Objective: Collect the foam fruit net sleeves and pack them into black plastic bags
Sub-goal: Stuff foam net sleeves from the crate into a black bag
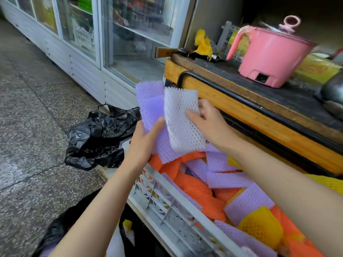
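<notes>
Head view: left hand point(146, 140) curls round the purple foam sleeves point(150, 101) above the crate point(167, 197), right hand point(209, 123) pinches a white sleeve point(182, 119) against them, and I think the light fanned stack may slide apart if grip loosens

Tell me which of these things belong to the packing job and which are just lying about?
Job: left hand, purple sleeves, right hand, white sleeve, crate, black bag.
Lying about: pink pot, fridge, counter.
</notes>
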Demonstrator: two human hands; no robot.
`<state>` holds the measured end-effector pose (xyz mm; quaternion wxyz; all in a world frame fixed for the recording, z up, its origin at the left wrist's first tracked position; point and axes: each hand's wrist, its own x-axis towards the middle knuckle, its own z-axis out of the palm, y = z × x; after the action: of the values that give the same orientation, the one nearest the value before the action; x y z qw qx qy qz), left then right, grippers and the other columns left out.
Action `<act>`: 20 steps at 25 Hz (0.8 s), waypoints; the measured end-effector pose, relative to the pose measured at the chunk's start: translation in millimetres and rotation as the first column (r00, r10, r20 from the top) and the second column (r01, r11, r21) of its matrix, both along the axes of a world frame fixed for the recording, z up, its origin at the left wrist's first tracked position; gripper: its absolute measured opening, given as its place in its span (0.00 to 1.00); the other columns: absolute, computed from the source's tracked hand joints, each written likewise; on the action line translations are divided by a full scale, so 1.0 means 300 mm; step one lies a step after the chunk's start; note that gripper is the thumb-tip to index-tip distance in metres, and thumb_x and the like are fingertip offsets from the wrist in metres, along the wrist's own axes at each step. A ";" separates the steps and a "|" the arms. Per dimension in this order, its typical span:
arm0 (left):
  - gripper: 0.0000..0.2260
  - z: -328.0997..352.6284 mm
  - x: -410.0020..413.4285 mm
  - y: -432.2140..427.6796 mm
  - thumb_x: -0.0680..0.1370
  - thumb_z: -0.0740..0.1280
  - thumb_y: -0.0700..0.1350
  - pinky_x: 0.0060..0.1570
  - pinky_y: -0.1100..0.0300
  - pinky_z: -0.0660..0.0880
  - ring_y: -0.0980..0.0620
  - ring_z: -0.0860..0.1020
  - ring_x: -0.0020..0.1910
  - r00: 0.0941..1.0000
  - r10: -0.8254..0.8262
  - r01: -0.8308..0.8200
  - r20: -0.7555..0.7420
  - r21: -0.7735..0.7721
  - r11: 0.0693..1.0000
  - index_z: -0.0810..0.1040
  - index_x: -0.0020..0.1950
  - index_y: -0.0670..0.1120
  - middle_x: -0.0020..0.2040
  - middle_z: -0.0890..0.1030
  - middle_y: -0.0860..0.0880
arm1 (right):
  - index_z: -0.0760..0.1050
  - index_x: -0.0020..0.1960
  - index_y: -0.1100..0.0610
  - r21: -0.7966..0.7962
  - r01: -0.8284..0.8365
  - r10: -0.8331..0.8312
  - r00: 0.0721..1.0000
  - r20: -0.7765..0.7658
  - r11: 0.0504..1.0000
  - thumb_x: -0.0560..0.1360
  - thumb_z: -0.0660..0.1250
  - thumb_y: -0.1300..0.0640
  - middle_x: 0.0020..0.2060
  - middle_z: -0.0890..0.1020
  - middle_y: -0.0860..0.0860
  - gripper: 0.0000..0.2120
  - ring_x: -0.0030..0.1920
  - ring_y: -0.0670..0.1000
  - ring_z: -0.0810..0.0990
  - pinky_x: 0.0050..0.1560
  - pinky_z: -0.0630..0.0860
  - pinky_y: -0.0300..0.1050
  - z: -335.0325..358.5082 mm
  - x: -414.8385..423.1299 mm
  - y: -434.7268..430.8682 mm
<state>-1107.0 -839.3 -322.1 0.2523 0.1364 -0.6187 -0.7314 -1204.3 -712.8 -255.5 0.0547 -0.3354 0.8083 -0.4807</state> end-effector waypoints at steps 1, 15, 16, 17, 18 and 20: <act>0.22 0.012 0.009 0.005 0.73 0.68 0.59 0.60 0.49 0.75 0.51 0.80 0.57 0.997 -0.066 0.067 -0.025 0.033 0.997 0.76 0.61 0.47 0.57 0.81 0.48 | 0.68 0.55 0.54 0.012 0.015 -0.015 1.000 -0.006 1.000 0.78 0.63 0.57 0.48 0.78 0.47 0.07 0.46 0.42 0.78 0.46 0.75 0.39 -0.008 0.010 0.005; 0.36 -0.036 0.098 -0.033 0.60 0.72 0.60 0.56 0.50 0.76 0.53 0.80 0.55 0.991 0.115 -0.105 0.070 -0.134 0.985 0.72 0.64 0.46 0.58 0.80 0.49 | 0.75 0.54 0.52 0.332 -0.031 0.000 0.996 0.091 0.943 0.74 0.69 0.56 0.46 0.80 0.44 0.09 0.44 0.44 0.78 0.46 0.74 0.38 -0.210 0.080 0.226; 0.36 -0.043 0.104 -0.032 0.59 0.72 0.60 0.55 0.50 0.77 0.52 0.80 0.55 0.991 0.117 -0.107 0.071 -0.136 0.985 0.72 0.63 0.45 0.58 0.80 0.49 | 0.76 0.54 0.53 0.395 -0.095 0.043 0.990 0.137 0.914 0.74 0.70 0.57 0.48 0.80 0.45 0.10 0.45 0.42 0.78 0.48 0.72 0.36 -0.268 0.089 0.237; 0.36 -0.055 0.105 -0.032 0.60 0.72 0.60 0.54 0.51 0.77 0.52 0.80 0.55 0.991 0.117 -0.106 0.072 -0.139 0.985 0.73 0.63 0.45 0.57 0.80 0.48 | 0.77 0.56 0.55 0.430 -0.164 0.087 0.977 0.193 0.888 0.73 0.70 0.58 0.50 0.81 0.47 0.11 0.47 0.42 0.78 0.49 0.72 0.34 -0.322 0.101 0.242; 0.35 -0.061 0.109 -0.029 0.60 0.72 0.60 0.55 0.51 0.77 0.52 0.80 0.55 0.991 0.113 -0.102 0.074 -0.142 0.985 0.73 0.63 0.45 0.57 0.80 0.48 | 0.77 0.57 0.58 0.469 -0.215 0.113 0.965 0.235 0.857 0.73 0.70 0.59 0.52 0.81 0.50 0.12 0.48 0.44 0.77 0.51 0.73 0.35 -0.364 0.113 0.239; 0.34 -0.069 0.118 -0.025 0.61 0.73 0.58 0.56 0.52 0.76 0.53 0.79 0.55 0.992 0.109 -0.098 0.068 -0.147 0.984 0.73 0.63 0.45 0.57 0.80 0.49 | 0.77 0.56 0.63 0.500 -0.265 0.146 0.953 0.265 0.824 0.73 0.69 0.62 0.51 0.82 0.57 0.12 0.47 0.46 0.76 0.50 0.74 0.41 -0.420 0.132 0.225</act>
<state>-1071.5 -846.8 -342.7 0.2756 0.1775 -0.6706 -0.6654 -1164.6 -645.3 -381.4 0.2841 -0.3387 0.8575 -0.2634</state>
